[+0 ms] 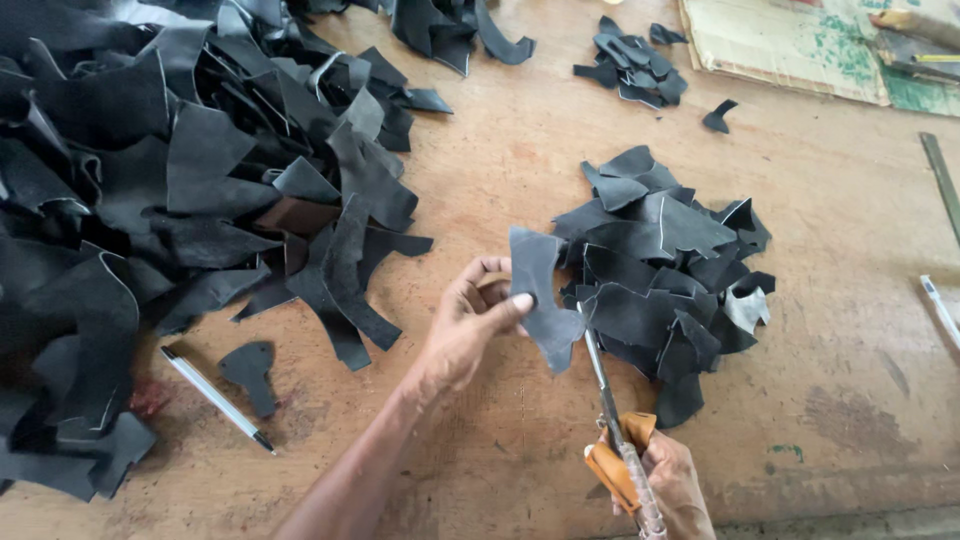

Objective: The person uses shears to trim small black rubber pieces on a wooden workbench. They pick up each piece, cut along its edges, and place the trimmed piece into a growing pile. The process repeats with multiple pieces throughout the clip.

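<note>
Leather piece [540,295] pinched in left hand [468,325], scissors [612,420] in right hand [675,480].

A flattened cardboard sheet [790,45], tan with green printed patches, lies at the far right edge of the wooden table [500,170]; no labels, signs or screens show.

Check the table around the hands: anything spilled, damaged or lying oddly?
Nothing looks damaged. One reddish stain marks the wooden table beside the big pile of black pieces, near the pen. A single small black scrap lies apart from the piles, near the cardboard.
</note>
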`<action>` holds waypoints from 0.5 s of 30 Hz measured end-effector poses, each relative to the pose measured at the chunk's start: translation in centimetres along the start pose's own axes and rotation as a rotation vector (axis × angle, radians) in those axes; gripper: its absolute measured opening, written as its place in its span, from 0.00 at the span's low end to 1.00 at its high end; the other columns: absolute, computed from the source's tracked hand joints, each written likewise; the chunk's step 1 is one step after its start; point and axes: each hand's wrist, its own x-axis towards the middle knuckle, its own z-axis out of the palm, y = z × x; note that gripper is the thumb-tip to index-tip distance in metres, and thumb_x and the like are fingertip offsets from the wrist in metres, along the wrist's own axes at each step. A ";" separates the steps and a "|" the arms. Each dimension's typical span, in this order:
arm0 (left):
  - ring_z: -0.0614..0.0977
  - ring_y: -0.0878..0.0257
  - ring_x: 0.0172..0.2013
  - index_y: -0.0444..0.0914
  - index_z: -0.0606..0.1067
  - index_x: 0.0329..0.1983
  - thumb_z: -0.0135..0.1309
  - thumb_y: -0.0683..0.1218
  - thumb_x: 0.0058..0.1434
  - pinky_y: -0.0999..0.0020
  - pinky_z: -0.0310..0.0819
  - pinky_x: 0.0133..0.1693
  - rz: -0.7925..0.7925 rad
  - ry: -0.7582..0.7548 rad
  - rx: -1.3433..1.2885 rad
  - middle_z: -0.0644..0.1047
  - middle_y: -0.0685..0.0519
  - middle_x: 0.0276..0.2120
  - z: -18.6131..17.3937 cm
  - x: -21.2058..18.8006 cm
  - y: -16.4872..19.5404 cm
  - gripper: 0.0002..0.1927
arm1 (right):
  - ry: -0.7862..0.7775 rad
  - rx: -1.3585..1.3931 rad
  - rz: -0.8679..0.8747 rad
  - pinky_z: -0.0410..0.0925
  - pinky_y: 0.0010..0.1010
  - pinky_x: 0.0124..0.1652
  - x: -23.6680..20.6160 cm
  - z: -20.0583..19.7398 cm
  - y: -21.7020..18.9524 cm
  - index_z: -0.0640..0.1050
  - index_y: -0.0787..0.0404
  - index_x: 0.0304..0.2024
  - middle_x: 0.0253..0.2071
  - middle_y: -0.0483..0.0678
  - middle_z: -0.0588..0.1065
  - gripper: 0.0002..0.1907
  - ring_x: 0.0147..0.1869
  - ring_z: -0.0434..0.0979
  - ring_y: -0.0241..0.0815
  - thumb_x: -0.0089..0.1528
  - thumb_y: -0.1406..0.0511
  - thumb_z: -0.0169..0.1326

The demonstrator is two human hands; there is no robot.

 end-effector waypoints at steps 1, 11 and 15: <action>0.83 0.63 0.40 0.34 0.71 0.56 0.60 0.36 0.65 0.68 0.83 0.39 0.012 -0.016 -0.048 0.81 0.49 0.42 -0.1 0.1 0.1 0.17 | 0.018 0.012 0.014 0.65 0.30 0.15 0.1 -0.1 0.1 0.81 0.67 0.44 0.26 0.53 0.77 0.15 0.15 0.71 0.39 0.54 0.71 0.64; 0.83 0.62 0.44 0.35 0.70 0.57 0.59 0.32 0.58 0.67 0.85 0.42 -0.102 -0.090 -0.046 0.81 0.48 0.45 0.7 -0.1 0.3 0.24 | 0.006 0.104 0.024 0.69 0.33 0.16 1.0 -0.2 0.7 0.80 0.69 0.45 0.29 0.54 0.79 0.16 0.17 0.74 0.41 0.54 0.72 0.62; 0.83 0.60 0.45 0.34 0.70 0.57 0.61 0.31 0.57 0.64 0.86 0.43 -0.071 -0.064 -0.066 0.78 0.48 0.45 0.3 0.0 0.1 0.24 | 0.039 0.082 -0.028 0.70 0.31 0.18 0.8 0.0 0.9 0.79 0.69 0.44 0.30 0.53 0.79 0.14 0.20 0.75 0.38 0.55 0.72 0.62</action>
